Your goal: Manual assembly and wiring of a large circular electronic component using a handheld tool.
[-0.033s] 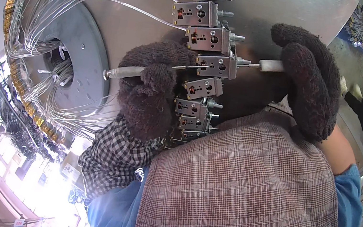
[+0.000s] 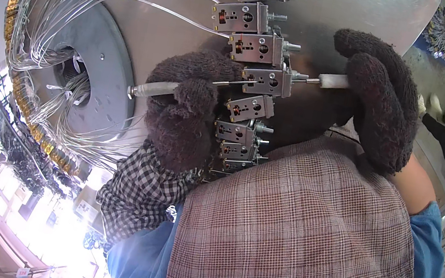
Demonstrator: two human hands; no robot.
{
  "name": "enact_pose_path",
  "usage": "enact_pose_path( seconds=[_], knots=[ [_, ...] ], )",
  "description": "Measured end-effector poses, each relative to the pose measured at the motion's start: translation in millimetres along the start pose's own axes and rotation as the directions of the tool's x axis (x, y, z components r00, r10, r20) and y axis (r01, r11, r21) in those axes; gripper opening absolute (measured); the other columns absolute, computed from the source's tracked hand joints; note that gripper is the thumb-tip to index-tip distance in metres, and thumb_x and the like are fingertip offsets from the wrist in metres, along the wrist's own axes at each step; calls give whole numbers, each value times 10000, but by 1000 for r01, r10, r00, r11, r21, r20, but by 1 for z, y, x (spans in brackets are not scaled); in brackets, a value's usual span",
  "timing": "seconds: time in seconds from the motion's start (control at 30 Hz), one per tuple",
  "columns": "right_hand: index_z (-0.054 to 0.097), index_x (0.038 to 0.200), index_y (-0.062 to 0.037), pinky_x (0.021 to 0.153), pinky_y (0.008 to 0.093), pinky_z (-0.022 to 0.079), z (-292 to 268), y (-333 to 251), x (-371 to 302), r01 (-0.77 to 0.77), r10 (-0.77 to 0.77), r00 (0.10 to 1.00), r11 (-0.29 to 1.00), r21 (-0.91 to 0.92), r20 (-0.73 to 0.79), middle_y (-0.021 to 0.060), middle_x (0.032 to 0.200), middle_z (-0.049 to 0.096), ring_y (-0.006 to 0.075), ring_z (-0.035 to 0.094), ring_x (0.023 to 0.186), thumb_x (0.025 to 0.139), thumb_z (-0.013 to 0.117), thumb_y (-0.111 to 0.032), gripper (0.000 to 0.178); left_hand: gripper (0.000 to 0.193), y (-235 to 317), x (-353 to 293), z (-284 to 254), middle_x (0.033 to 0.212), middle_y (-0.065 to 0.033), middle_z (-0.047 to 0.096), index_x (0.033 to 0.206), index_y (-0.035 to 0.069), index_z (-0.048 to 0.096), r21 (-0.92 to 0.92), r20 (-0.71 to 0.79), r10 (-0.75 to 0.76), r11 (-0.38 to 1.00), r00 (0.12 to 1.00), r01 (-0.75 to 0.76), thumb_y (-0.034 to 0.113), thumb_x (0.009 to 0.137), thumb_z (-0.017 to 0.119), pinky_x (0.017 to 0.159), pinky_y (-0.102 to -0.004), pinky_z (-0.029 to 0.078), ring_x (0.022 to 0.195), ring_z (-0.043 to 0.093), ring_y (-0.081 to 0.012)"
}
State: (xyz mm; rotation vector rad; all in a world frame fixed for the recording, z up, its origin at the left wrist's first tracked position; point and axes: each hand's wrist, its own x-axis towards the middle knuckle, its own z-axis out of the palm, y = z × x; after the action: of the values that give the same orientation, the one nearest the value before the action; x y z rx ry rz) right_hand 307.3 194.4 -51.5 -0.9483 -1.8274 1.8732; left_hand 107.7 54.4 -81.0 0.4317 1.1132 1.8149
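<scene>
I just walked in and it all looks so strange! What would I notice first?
Two fuzzy dark brown gloves in the middle: the left hand and right hand each grip an end of a thin metal rod. Between them runs a curved row of small metal blocks. At the left, pale wires fan over a grey disc.

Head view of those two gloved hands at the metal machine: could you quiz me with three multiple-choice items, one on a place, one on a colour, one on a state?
1. Where does the thin rod run?
A. between the two hands
B. along the floor
C. inside a box

2. What colour are the gloves?
A. white
B. dark brown
C. yellow

3. How is the right hand?
A. open and flat
B. out of view
C. closed on the rod's pale handle

Answers: 1 A, the rod spans from the left hand to the right, crossing the metal blocks. 2 B, both knit gloves are dark brown. 3 C, its grip wraps the handle.
</scene>
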Motion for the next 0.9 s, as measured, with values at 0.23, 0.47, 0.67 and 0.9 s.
enact_pose_path(
  seconds=[0.23,0.47,0.67,0.9],
  knots=[
    [466,1181,-10,739,284,510,6,-9,-2,-193,216,973,956,222,-83,112,1110,541,189,580,910,866,498,-143,343,474,11,4,17,894,-196,588,962,-56,499,82,141,-120,991,983,109,404,848,514,662,-378,534,764,616,-266],
    [470,1170,22,817,323,445,3,-15,-3,-91,92,996,987,130,-3,151,1075,565,213,556,953,851,497,-206,393,467,12,5,9,869,-201,589,948,-52,510,98,79,-191,978,978,183,404,849,511,623,-361,541,741,620,-267],
    [502,1153,-24,836,317,461,-3,-1,-3,163,-172,985,941,-298,-4,147,1068,552,228,554,977,857,512,-173,332,463,5,5,0,872,-200,584,950,-58,507,109,148,-92,991,985,76,395,857,500,627,-373,541,750,619,-277],
    [527,1126,-27,793,289,469,1,3,-7,-42,34,997,994,-100,-75,138,1072,557,209,562,930,867,498,-209,318,429,10,3,13,918,-186,574,958,-62,508,30,115,-124,992,986,121,357,869,496,657,-388,544,818,610,-291]
  ],
)
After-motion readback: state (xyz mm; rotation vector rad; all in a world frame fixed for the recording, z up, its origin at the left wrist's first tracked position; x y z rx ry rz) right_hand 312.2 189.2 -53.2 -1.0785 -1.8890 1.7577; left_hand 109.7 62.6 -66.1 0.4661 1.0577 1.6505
